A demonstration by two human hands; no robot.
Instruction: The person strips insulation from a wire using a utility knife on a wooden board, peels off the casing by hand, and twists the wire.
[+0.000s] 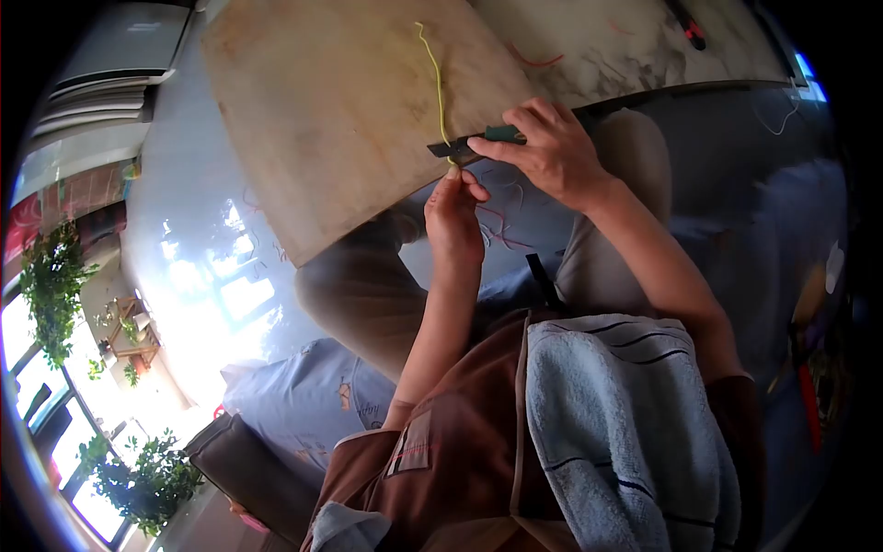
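A thin yellow wire runs across the brown board toward its near edge. The close end of that wire is pinched between the thumb and fingers of my left hand. My right hand is closed around a utility knife with a green handle and a dark blade. Its blade lies across the wire just beyond my left fingertips. Whether the blade has gone into the yellow coating is too small to tell.
A second stained surface adjoins at the back right, with a red wire piece and a red-and-black tool on it. Wire scraps lie on the floor below. A blue-grey towel hangs over my apron.
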